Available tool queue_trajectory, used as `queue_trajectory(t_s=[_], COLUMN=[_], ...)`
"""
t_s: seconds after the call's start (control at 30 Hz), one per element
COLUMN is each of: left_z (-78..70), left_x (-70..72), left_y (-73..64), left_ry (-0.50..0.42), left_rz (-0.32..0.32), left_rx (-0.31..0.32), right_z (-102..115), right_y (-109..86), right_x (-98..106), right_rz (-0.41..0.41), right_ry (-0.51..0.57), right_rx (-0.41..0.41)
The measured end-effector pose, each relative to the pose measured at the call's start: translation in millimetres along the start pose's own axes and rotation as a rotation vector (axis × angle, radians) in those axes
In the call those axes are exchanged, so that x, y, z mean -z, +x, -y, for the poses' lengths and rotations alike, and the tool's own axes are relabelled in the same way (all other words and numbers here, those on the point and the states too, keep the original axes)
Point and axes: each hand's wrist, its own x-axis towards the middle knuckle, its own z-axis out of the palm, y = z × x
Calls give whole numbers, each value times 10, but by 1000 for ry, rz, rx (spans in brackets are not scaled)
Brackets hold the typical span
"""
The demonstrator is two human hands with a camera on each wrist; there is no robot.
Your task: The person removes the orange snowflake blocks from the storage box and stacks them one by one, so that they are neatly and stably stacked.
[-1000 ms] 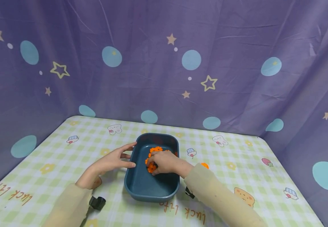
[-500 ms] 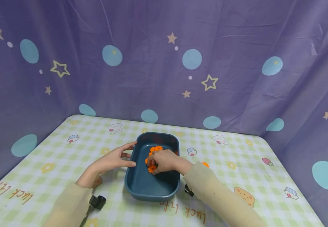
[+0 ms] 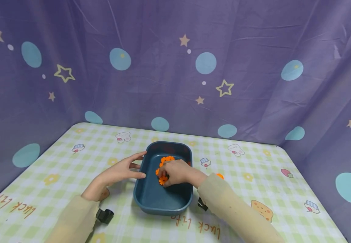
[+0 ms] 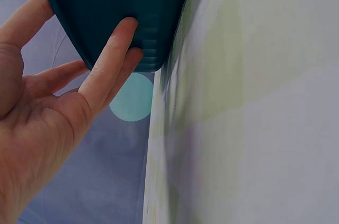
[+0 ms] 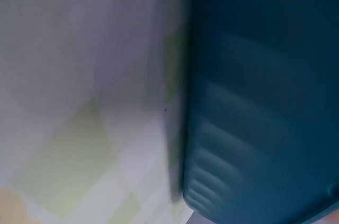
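A dark teal rectangular box (image 3: 151, 199) stands on the checked table. Inside it, several orange flower-shaped pieces (image 3: 167, 158) lie in a curved row. My right hand (image 3: 176, 172) reaches in over the right wall, with its curled fingers and thumb on a piece at the near end of the row, and it covers part of the row. The left hand (image 3: 120, 172) touches the box's left side with its fingers spread. In the left wrist view, fairly straight fingers (image 4: 106, 68) press the outer wall. The right wrist view mostly shows the box's outer wall (image 5: 254, 107).
Another orange piece (image 3: 220, 176) lies on the table right of the box, partly hidden by the right sleeve (image 3: 233, 206). The patterned tablecloth (image 3: 248, 162) extends around the box. A purple curtain (image 3: 163, 84) rises behind and along both sides.
Both hands stay nearly in place, as do the box and the orange pieces. The whole view has shifted very slightly.
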Motion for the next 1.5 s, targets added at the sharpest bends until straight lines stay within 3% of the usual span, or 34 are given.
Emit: queue_trajectory(t_s=[0.73, 1.5], left_z=[8, 0], left_x=[8, -6], left_y=[17, 5], left_ry=[4, 10], left_rz=[3, -11], left_rx=[-5, 8], right_z=[-36, -238], right_y=[-154, -467], right_x=[125, 287], right_rz=[-58, -199], right_ry=[11, 112], right_rx=[29, 39])
